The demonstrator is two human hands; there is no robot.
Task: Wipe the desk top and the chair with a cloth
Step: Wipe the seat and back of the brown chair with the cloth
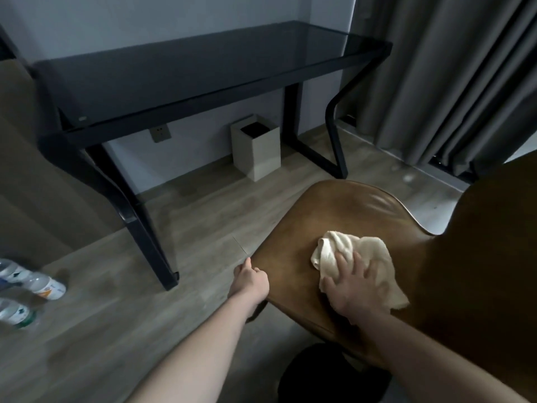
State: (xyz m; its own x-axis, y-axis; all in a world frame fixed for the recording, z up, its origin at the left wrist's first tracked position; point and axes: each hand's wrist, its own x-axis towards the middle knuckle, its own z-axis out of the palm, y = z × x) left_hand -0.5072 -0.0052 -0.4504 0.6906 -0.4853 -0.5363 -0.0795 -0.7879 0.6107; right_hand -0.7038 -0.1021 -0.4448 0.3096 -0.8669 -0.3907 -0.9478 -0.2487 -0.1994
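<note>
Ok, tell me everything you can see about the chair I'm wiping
The chair has a smooth brown seat that looks like leather, glossy near its far edge, with a curved rim and a tall brown back at the right. It stands on the wooden floor before the desk. The right hand presses a crumpled cream cloth on the seat; the left hand grips its left edge.

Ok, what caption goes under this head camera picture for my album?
Right hand wipes the chair with a cloth; left hand holds its edge.

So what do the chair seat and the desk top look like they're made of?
The chair seat looks like smooth brown leather or a faux version, with soft glossy highlights near its far edge. The desk top looks like dark tinted glass: the wall shows through it, on a black frame that is probably metal.
</note>
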